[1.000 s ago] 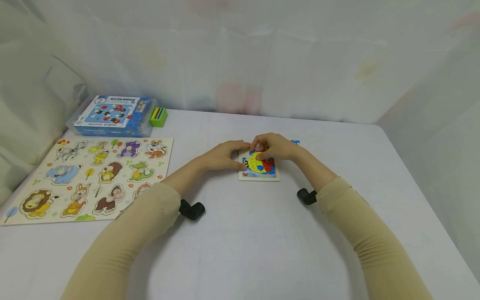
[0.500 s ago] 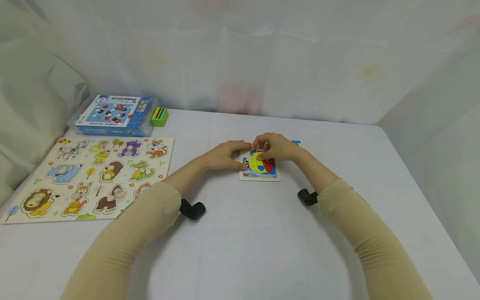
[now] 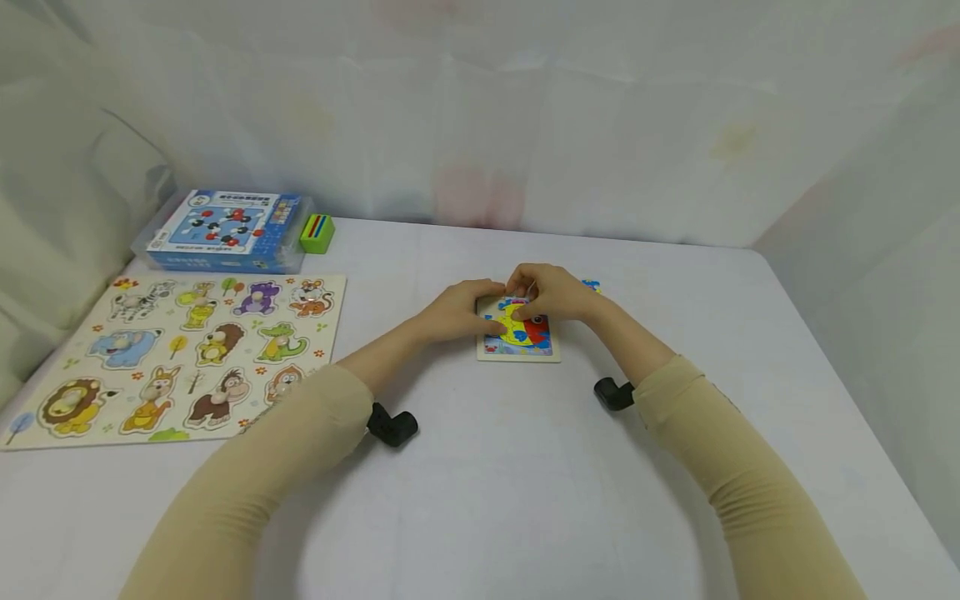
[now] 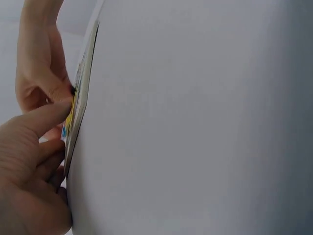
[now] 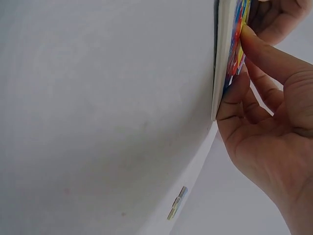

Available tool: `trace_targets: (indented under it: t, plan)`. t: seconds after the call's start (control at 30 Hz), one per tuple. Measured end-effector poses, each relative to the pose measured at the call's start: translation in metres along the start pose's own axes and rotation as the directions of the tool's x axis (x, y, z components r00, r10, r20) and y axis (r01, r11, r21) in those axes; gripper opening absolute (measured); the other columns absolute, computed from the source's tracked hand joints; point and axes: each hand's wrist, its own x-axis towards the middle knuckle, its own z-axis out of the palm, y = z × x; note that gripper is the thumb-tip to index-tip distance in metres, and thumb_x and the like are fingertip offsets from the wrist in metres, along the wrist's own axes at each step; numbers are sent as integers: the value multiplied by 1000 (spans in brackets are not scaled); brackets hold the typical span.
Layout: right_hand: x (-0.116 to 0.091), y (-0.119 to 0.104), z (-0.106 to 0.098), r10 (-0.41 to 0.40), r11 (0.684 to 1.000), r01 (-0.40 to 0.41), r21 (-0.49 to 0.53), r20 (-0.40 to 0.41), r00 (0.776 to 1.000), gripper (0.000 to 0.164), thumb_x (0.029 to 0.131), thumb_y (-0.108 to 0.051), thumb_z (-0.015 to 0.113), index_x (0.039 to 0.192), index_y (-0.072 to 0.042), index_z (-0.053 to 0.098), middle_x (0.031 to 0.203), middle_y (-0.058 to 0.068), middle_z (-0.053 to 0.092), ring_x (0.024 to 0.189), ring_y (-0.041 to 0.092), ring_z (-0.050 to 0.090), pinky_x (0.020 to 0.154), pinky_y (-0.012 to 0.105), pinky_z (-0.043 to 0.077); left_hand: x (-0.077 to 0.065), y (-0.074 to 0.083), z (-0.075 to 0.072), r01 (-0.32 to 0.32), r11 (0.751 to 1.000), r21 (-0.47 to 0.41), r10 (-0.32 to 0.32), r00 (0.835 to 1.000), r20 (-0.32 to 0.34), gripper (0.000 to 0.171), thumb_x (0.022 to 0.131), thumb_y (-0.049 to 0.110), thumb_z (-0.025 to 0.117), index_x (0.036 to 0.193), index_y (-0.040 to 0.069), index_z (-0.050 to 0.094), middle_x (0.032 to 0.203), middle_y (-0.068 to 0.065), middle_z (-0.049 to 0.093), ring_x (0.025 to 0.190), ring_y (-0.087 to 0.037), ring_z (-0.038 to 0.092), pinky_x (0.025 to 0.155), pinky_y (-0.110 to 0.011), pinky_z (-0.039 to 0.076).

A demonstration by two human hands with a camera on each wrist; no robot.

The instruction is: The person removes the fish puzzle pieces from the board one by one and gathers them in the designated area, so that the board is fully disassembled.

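A small fish jigsaw puzzle [image 3: 525, 350] in a pale tray lies on the white table, its picture yellow, red and blue. My right hand [image 3: 551, 292] bends over its upper part, thumb on the picture and fingers curled at the far edge, pinching a puzzle piece [image 5: 237, 66] mostly hidden by the fingers. At the left side my left hand [image 3: 456, 312] grips the puzzle, its thumb lying on the picture and its fingers around the far left corner. In the left wrist view, the tray edge [image 4: 80, 107] shows beside the left hand [image 4: 29, 166].
A large animal peg puzzle [image 3: 251, 333] lies at the left. Behind it stand a blue molecule-model box [image 3: 225, 233] and a green block with coloured stripes [image 3: 318, 234]. Another small blue and yellow piece [image 3: 592, 285] lies beyond my right wrist.
My left hand has shifted slightly right, its thumb sliding from the puzzle's left edge further onto the picture. The right hand's fingers have moved a little along the far edge.
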Motion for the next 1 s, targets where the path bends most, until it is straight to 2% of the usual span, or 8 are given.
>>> trace_targets:
  t: [0.27,0.47,0.67,1.0]
  plan:
    - [1,0,1,21,1000,-20,20,-16,1000,34,83,-13,78,111,-6,60,104,9,60,99,22,53,88,27,46,4,6,10,54,999,-3,-54,997,-64,66,85,29,75,143,9,52,152,-9,49,147,-29,38,124,-48,28]
    - [-1,-1,0,-1,1000,1,1,-44,999,30,81,-13,80,106,-6,63,96,8,62,92,21,53,81,26,45,4,8,10,71,997,9,-70,995,-66,67,84,31,76,143,11,52,152,-8,50,148,-28,37,124,-49,28]
    - [0,1,-1,-20,1000,18,-18,-78,997,16,88,-18,74,99,-9,66,92,5,65,88,19,56,78,25,46,3,8,10,78,997,17,-76,995,-68,67,84,33,76,143,12,52,153,-7,49,148,-29,36,123,-52,27]
    - [-3,-3,-8,-7,999,10,37,-69,998,12,90,-17,72,99,-10,68,90,5,67,85,19,59,77,26,47,5,6,10,69,997,25,-67,996,-61,66,85,34,76,143,12,52,153,-8,48,148,-30,36,123,-52,28]
